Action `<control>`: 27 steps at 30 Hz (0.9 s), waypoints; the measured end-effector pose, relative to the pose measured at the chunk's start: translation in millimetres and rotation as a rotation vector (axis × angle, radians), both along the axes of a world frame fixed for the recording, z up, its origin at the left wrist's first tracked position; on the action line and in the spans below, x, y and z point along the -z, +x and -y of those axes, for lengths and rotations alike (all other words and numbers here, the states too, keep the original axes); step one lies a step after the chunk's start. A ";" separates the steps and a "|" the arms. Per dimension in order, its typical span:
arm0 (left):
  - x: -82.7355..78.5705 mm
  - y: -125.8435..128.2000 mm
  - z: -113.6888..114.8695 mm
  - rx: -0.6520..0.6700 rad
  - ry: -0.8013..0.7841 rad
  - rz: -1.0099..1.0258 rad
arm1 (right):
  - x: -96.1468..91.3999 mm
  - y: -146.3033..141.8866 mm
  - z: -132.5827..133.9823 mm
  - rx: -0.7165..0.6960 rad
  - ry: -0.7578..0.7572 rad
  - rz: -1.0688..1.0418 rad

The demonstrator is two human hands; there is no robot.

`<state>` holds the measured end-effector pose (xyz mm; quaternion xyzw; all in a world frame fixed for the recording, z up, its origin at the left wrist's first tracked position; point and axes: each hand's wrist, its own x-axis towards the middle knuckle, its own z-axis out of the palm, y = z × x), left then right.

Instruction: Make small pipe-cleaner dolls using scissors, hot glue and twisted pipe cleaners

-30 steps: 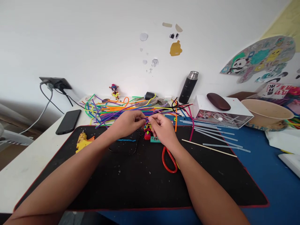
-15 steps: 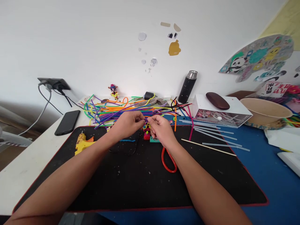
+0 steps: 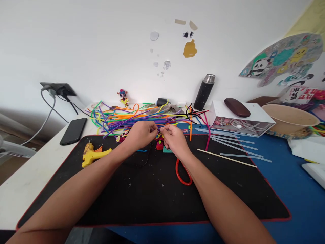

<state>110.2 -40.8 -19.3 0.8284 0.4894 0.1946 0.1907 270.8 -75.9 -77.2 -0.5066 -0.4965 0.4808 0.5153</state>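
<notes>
My left hand (image 3: 143,135) is closed, thumb and fingers pinched at a thin purple pipe cleaner (image 3: 158,129). Close against it, my right hand (image 3: 174,138) pinches the same spot from the other side; the fingers cover most of the piece. Just under the fingertips shows a small red and yellow doll (image 3: 159,145), its upper part partly hidden. A teal block (image 3: 167,149) peeks out beside my right hand. Near my left wrist lies another small maroon and yellow figure (image 3: 123,136). Under my right forearm is a red loop (image 3: 183,173).
A yellow glue gun (image 3: 92,155) lies left on the black mat (image 3: 142,200). Behind are many coloured pipe cleaners (image 3: 142,122), a standing doll (image 3: 123,97) and a black flask (image 3: 203,92). Glue sticks (image 3: 235,145), a wooden stick (image 3: 225,158) and a white box (image 3: 256,113) are right.
Both hands stay pinched together in nearly the same place. The view has shifted slightly, showing more of the glue gun and of the figure by my left wrist.
</notes>
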 end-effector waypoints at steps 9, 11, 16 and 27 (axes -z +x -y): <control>7.0 3.6 -4.3 -0.003 -0.041 0.019 | 7.7 1.1 -4.6 0.028 -0.015 0.015; 5.2 2.8 -3.6 -0.002 -0.070 0.058 | 4.1 1.4 -3.4 0.020 -0.016 -0.030; -0.8 -2.2 -3.4 0.011 -0.156 0.188 | -8.9 0.7 3.0 -0.042 0.006 -0.101; 4.4 -6.8 -7.2 0.274 -0.349 0.524 | -11.5 7.5 -0.1 0.026 0.037 -0.090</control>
